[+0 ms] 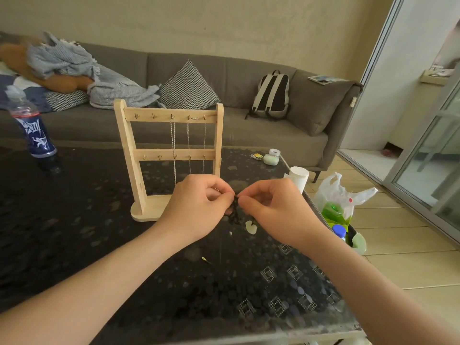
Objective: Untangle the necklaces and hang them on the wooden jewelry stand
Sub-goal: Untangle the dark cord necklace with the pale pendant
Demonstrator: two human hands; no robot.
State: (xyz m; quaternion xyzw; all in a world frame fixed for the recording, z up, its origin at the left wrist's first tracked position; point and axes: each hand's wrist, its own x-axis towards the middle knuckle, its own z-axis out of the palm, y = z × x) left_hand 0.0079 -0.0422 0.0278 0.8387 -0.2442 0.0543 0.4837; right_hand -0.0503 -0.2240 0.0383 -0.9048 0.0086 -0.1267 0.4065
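Left grip (199,207) and right grip (271,207) are both clamped, fingertips pinching a tangled black cord necklace (234,212) between them, over the dark surface (74,232). A pale pendant (251,227) sits just below the cord at 5 o'clock; cannot tell whether it hangs or lies on the surface.

Wooden jewelry stand (129,155) is upright at 12 o'clock, just behind the hands. Silver chains (173,140) hang from the hooks on its top bar.

- White cylinder (298,178): 2 o'clock, at the surface edge.
- Blue bottle (32,128): 10 o'clock, well apart.
- Plastic bag (341,195): 3 o'clock, on the floor.
- Grey sofa (249,130): beyond, with a backpack (272,95) on it.
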